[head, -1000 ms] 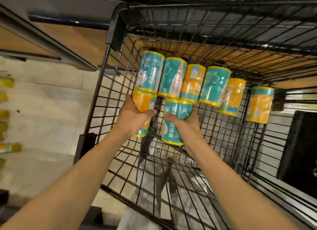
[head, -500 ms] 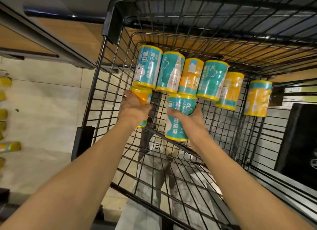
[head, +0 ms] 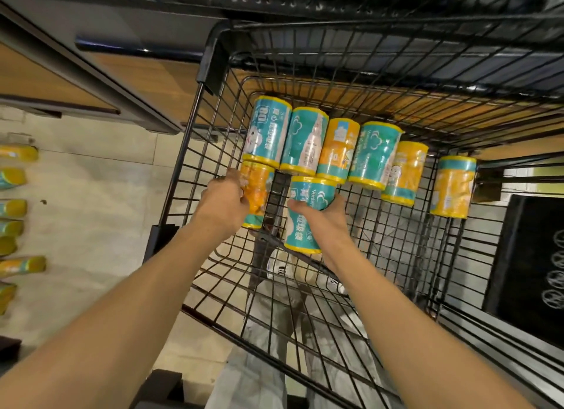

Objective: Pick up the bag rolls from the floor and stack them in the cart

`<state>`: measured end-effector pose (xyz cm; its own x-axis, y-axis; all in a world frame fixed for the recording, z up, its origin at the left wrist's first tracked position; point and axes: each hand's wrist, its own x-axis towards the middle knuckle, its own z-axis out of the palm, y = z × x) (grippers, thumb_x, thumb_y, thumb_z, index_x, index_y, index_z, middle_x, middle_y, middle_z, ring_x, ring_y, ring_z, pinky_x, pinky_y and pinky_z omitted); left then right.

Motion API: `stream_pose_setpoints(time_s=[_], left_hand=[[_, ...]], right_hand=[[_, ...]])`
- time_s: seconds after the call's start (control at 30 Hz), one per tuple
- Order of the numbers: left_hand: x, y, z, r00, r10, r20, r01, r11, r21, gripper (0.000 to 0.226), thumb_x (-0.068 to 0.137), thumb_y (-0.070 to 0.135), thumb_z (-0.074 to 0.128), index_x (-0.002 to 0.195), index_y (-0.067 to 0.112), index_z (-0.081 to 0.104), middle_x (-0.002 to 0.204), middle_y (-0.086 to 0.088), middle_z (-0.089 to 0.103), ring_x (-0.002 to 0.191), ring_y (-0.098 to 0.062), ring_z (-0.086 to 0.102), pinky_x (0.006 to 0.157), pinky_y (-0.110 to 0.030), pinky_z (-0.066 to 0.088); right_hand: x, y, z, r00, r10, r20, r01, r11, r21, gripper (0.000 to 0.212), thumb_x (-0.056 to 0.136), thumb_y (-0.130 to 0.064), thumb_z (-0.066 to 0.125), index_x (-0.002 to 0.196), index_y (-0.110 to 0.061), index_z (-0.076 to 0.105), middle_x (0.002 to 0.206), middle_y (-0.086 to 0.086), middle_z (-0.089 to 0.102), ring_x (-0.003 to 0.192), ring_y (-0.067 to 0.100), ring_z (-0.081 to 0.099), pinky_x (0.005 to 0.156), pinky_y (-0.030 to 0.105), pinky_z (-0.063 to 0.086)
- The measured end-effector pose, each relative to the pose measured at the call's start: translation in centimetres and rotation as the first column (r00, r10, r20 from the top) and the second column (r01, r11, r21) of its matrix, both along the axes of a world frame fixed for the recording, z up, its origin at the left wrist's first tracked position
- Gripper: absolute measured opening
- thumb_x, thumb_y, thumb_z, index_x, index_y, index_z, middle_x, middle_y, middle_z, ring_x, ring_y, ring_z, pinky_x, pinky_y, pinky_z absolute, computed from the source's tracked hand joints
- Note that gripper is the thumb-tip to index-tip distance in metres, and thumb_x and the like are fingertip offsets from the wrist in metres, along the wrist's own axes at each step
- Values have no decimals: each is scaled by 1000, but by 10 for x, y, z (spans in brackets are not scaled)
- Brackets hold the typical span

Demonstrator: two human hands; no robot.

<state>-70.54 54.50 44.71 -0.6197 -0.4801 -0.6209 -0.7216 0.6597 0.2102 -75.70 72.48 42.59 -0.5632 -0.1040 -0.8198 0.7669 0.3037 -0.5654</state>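
Note:
A black wire cart (head: 195, 127) fills the view from above. Several teal and orange bag rolls lie side by side along its far end, among them a teal roll (head: 266, 131) at the far left and an orange roll (head: 453, 186) set apart at the right. In a second row nearer me, my left hand (head: 224, 202) grips an orange roll (head: 258, 192) against the cart's left wall. Beside it my right hand (head: 323, 217) grips a teal roll (head: 300, 230) from the right side.
More rolls (head: 18, 213) lie in a column on the tiled floor at the far left. A dark shelf unit with wood panels (head: 122, 72) stands beyond the cart. My legs and white shoes (head: 279, 269) show through the cart's mesh bottom. A black box (head: 528, 268) sits at the right.
Both hands pushed their rolls a little farther in, up against the back row. My left hand has shifted to the roll's left side.

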Motion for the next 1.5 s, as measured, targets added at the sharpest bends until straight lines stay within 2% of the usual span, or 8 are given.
stream_pose_setpoints(time_s=[0.13, 0.33, 0.57, 0.73, 0.83, 0.97, 1.2, 1.5], left_hand=[[7, -10, 11, 964, -256, -77, 261, 963, 72, 36, 95, 14, 54, 131, 18, 50, 115, -13, 63, 97, -33, 64, 86, -47, 57], [4, -8, 25, 844, -535, 33, 535, 845, 7, 62, 94, 0, 50, 152, 13, 32, 147, -11, 46, 133, -29, 47, 108, -42, 44], [-3, -7, 64, 717, -688, 111, 697, 706, -123, 58, 91, 5, 59, 144, 14, 38, 143, -7, 47, 134, -26, 43, 111, -40, 41], [5, 1, 134, 764, -636, 111, 644, 741, -189, 64, 95, 8, 53, 153, 13, 28, 152, -7, 38, 141, -27, 35, 113, -36, 32], [17, 5, 178, 804, -594, 30, 583, 775, -243, 64, 94, 13, 52, 154, 15, 28, 156, -6, 37, 143, -26, 34, 117, -38, 30], [49, 16, 241, 871, -483, -84, 431, 836, -340, 63, 93, 22, 53, 153, 19, 32, 158, -3, 37, 147, -23, 32, 120, -38, 28], [132, -5, 342, 924, -248, -290, 96, 887, -452, 63, 102, 24, 45, 160, 21, 19, 166, -1, 23, 153, -21, 19, 124, -42, 19], [304, -98, 407, 889, 54, -454, -308, 805, -507, 67, 102, 41, 45, 160, 21, 18, 163, -4, 29, 150, -24, 28, 121, -39, 27]], right_hand=[[2, -17, -13, 1000, -14, -7, 14, 1000, 20, 65, 75, -26, 89, 117, -23, 39, 110, -3, 63, 93, 12, 66, 82, 36, 57], [-2, -38, -24, 993, 113, -20, -106, 972, 209, 66, 75, -30, 84, 121, -19, 38, 127, 14, 56, 109, 34, 61, 96, 49, 54], [-12, -23, 34, 877, 460, -135, -413, 868, 276, 49, 96, -13, 62, 143, -11, 46, 122, 7, 56, 99, 22, 58, 70, 20, 38], [-19, 4, 123, 557, 797, -232, -678, 598, 427, 62, 98, -20, 60, 154, -19, 33, 158, 10, 37, 137, 32, 46, 108, 40, 42], [-21, 21, 182, 269, 933, -240, -718, 361, 595, 67, 97, -29, 60, 156, -19, 32, 158, 9, 37, 141, 31, 40, 111, 41, 38], [-14, 32, 254, 23, 970, -244, -660, 198, 725, 70, 96, -37, 58, 158, -22, 29, 159, 5, 36, 144, 28, 35, 112, 42, 37], [15, -9, 358, -289, 885, -366, -543, 163, 824, 69, 94, -44, 57, 155, -26, 33, 161, 5, 34, 148, 27, 31, 119, 40, 30], [116, -173, 445, -637, 662, -394, -454, 92, 886, 72, 96, -56, 53, 158, -28, 29, 165, 4, 29, 151, 26, 28, 121, 44, 28]])
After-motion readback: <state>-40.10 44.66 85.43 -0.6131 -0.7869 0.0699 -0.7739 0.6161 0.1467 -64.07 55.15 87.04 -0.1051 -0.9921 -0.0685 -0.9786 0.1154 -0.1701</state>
